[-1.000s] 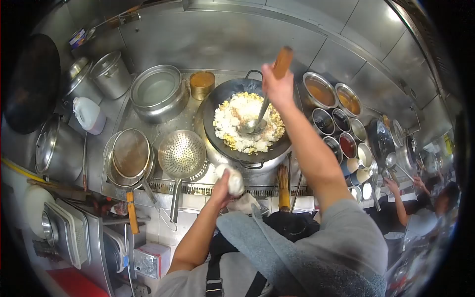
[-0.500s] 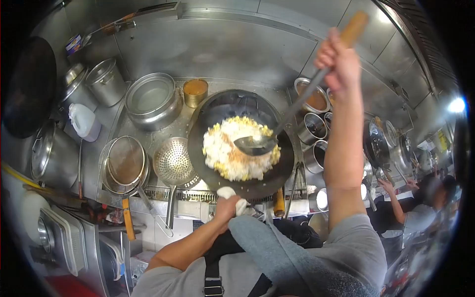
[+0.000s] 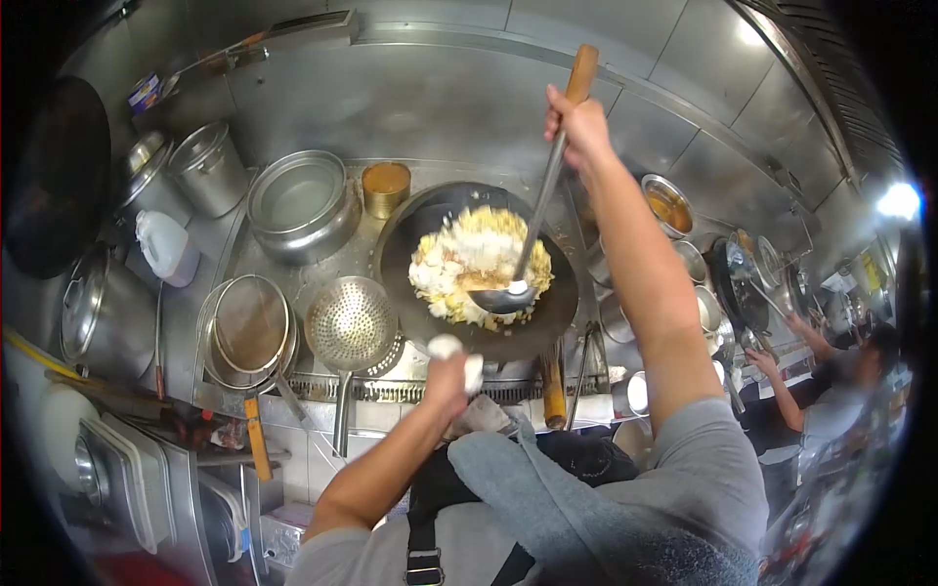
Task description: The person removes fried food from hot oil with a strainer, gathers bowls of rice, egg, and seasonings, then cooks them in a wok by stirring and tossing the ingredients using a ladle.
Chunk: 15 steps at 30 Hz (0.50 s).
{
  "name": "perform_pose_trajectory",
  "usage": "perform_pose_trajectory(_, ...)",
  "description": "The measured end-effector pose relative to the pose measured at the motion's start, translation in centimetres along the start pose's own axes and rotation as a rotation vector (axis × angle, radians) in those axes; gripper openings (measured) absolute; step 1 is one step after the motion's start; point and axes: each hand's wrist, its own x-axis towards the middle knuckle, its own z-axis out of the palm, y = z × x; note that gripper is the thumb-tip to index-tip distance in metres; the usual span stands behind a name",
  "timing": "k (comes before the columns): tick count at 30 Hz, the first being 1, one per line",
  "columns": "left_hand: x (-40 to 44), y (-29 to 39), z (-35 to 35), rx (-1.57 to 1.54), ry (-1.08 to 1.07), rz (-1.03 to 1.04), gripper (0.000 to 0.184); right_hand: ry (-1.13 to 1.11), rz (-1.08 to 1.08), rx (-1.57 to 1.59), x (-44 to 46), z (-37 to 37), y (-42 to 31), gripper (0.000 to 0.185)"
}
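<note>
A dark wok (image 3: pixel 396 227) sits on the stove in front of me, holding fried rice (image 3: pixel 445 278) with yellow egg bits and some brown seasoning. My right hand (image 3: pixel 580 127), raised high, is closed round the shaft of a long ladle (image 3: pixel 539 220), just below its wooden end. The ladle's bowl lies in the rice on the near right side of the wok. At the wok's near rim, my left hand (image 3: pixel 447 386) is closed on a folded white cloth (image 3: pixel 473 373); the cloth covers whatever part of the wok it grips.
Left of the wok are a perforated strainer (image 3: pixel 352 327), mesh sieves (image 3: pixel 251 327), a water-filled pot (image 3: pixel 297 195) and a tin (image 3: pixel 386 188). A wooden-handled tool (image 3: pixel 554 391) lies at the near right. Seasoning containers (image 3: pixel 668 207) line the right. A co-worker (image 3: pixel 831 391) stands farther right.
My right hand has swung left and slightly down, making the ladle steeper. Its bowl has moved toward me. My left hand and the wok's near rim have shifted slightly, and the rice looks more stirred.
</note>
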Motion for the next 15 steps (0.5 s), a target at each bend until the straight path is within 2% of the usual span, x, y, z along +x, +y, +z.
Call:
perform_pose_trajectory(3,5.8,-0.4,1.5,-0.035,0.006,-0.053,0.006,-0.030,-0.214,-0.111,-0.8,1.0,-5.4,0.023)
perform_pose_trajectory(5,9.6,-2.5,0.5,0.045,0.038,0.105,0.007,0.013,-0.370,-0.081,-3.5,1.0,-8.8,0.024)
perform_pose_trajectory(6,10.4,-2.8,0.4,0.059,0.044,0.115,0.009,0.011,-0.370,-0.083,-5.0,1.0,-8.0,0.024)
perform_pose_trajectory(8,11.3,-3.0,0.7,0.070,0.053,0.139,0.010,0.309,-0.415,-0.163,-6.9,0.9,-5.1,0.024)
perform_pose_trajectory(9,11.4,-3.4,0.6,0.094,0.066,0.164,0.011,0.346,-0.268,-0.305,-5.1,1.4,1.3,0.026)
perform_pose_trajectory(10,11.2,-3.2,0.5,0.105,0.037,0.163,0.012,0.265,-0.395,-0.362,-2.7,0.8,10.4,0.026)
perform_pose_trajectory(11,11.3,-3.1,0.5,0.106,0.039,0.164,0.012,0.151,-0.190,-0.064,-3.6,3.0,9.0,0.026)
perform_pose_trajectory(12,11.7,-2.7,0.6,0.129,0.047,0.174,0.012,0.005,-0.117,-0.113,-2.4,3.3,8.4,0.025)
perform_pose_trajectory(15,11.6,-3.1,0.5,0.154,0.050,0.172,0.012,-0.001,-0.150,-0.190,-3.0,5.2,1.2,0.025)
